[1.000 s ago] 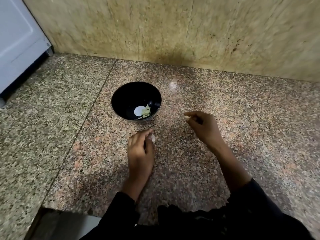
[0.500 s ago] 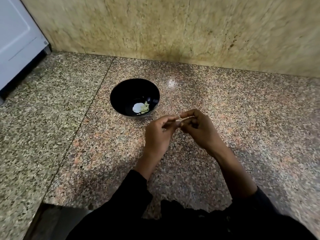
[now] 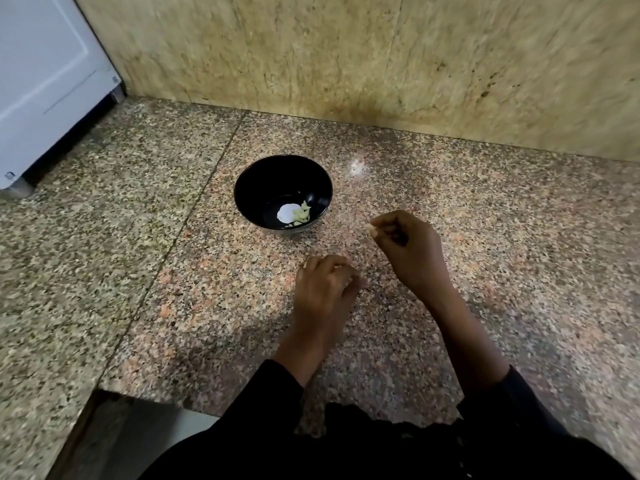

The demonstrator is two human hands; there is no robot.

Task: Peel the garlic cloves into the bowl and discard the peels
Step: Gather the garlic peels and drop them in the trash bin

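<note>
Since parted, hands [image 3: 325, 289] lower, apart.

A speckled stone counter [image 3: 485, 237] in pink, grey and brown fills most of the picture. A thin straight line runs across it on the left side. One black bowl [image 3: 249, 188] sits on it, near the middle and a bit toward the top.
</note>
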